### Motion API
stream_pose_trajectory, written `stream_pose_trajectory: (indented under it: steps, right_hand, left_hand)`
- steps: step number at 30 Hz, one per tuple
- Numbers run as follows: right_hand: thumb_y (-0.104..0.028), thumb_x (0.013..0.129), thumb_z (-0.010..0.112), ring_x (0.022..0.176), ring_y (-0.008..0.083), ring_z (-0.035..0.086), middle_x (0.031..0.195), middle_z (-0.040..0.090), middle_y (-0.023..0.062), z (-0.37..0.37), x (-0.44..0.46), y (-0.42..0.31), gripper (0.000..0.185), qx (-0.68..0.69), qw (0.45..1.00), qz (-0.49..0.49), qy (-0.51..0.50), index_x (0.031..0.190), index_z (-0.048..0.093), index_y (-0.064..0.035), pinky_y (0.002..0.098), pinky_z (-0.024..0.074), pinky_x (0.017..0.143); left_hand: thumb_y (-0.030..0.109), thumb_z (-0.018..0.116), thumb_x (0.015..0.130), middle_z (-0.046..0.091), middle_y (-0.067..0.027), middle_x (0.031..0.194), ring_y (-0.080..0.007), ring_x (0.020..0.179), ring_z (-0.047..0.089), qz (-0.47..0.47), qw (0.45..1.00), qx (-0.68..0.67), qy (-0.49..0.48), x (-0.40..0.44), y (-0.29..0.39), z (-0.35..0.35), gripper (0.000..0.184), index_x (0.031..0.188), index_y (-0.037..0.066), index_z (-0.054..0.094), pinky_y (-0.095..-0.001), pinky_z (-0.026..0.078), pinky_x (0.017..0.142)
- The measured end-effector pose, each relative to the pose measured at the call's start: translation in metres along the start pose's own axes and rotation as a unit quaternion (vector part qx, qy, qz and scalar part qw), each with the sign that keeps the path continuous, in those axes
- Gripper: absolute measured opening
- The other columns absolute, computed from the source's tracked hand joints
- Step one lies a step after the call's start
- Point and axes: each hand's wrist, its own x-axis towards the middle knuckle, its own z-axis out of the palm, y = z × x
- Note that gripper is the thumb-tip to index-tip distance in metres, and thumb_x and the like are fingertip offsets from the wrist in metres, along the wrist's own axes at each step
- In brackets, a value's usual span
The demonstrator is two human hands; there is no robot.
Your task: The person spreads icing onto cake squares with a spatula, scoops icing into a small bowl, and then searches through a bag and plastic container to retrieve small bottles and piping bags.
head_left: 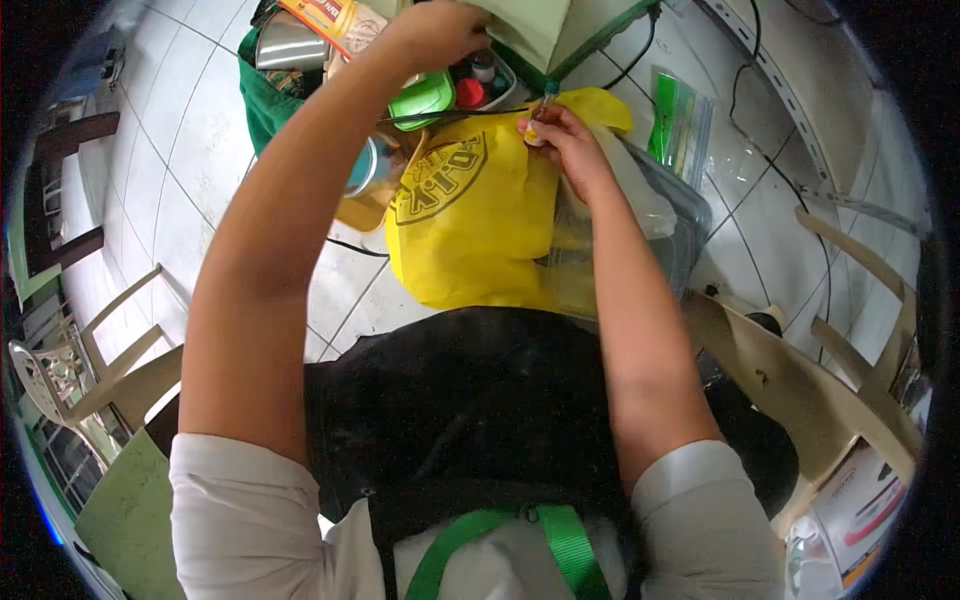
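Green caps the small bottle [543,106] that the right hand [570,150] pinches, its fingers closed about the lower part, over the far right portion of the yellow bag [475,235]. The left hand [437,38] reaches past the bag's far edge with fingers bent down; their tips are hidden, so I cannot tell whether they grip anything. Below that hand, beyond the yellow bag, are a red lid [469,93] and a green lid [422,100]. Left of the bag is a clear jar [372,168]; farther out to its left, a green bag [256,112] holds a metal canister [290,46]. The step in hand looks like sorting small containers; the next move seems to call for a steady, upright hold on the bottle.
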Motion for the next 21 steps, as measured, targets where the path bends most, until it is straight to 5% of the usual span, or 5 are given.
stream_pose_trajectory:
  steps: [1, 11, 13, 16, 21]
  right_hand:
    - [-0.013, 0.092, 0.063, 0.108, 0.0194, 0.063, 0.112, 0.065, 0.0068, -0.001, -0.002, 0.000, 0.027, 0.001, 1.000, 0.001, 0.000, 0.116, 0.055, -0.0046, 0.0325, 0.0501, 0.092]
    - [-0.020, 0.091, 0.063, 0.092, 0.0180, 0.064, 0.102, 0.065, 0.0051, -0.001, -0.014, -0.012, 0.029, 0.129, 0.989, -0.019, -0.065, 0.116, 0.056, -0.0074, 0.0335, 0.0493, 0.082]
    - [-0.022, 0.088, 0.066, 0.087, 0.0176, 0.063, 0.098, 0.066, 0.0042, 0.014, -0.021, -0.026, 0.030, 0.143, 0.987, -0.034, -0.059, 0.114, 0.057, -0.0086, 0.0329, 0.0492, 0.077]
    - [-0.023, 0.089, 0.067, 0.086, 0.0176, 0.064, 0.100, 0.066, 0.0049, 0.034, -0.026, -0.041, 0.032, 0.154, 0.987, -0.045, -0.030, 0.116, 0.057, -0.0092, 0.0317, 0.0493, 0.073]
    - [-0.014, 0.092, 0.063, 0.084, 0.0180, 0.063, 0.105, 0.065, 0.0061, 0.044, -0.022, -0.043, 0.030, 0.152, 0.984, -0.046, -0.076, 0.122, 0.057, -0.0087, 0.0301, 0.0490, 0.071]
  left_hand:
    - [0.027, 0.055, 0.090, 0.066, -0.0238, 0.101, -0.0415, 0.095, 0.063, -0.123, 0.986, -0.022, -0.108, 0.018, -0.004, -0.003, 0.033, 0.104, -0.002, 0.065, -0.0478, 0.049, 0.085]
    - [0.035, 0.054, 0.093, 0.067, -0.0237, 0.106, -0.0373, 0.097, 0.064, -0.213, 0.950, -0.060, -0.220, 0.018, 0.020, -0.067, 0.043, 0.109, -0.004, 0.066, -0.0457, 0.048, 0.087]
    - [0.039, 0.054, 0.094, 0.066, -0.0243, 0.109, -0.0349, 0.097, 0.064, -0.105, 0.957, -0.214, -0.167, 0.003, 0.023, -0.080, 0.048, 0.111, -0.004, 0.066, -0.0438, 0.048, 0.086]
    - [0.041, 0.053, 0.095, 0.067, -0.0232, 0.108, -0.0333, 0.095, 0.065, -0.253, 0.919, -0.167, -0.252, 0.024, 0.031, -0.067, 0.049, 0.109, -0.004, 0.067, -0.0426, 0.048, 0.085]
    - [0.043, 0.052, 0.094, 0.069, -0.0212, 0.101, -0.0328, 0.089, 0.066, -0.225, 0.932, -0.127, -0.256, 0.030, 0.026, -0.056, 0.052, 0.103, -0.005, 0.069, -0.0426, 0.048, 0.084]
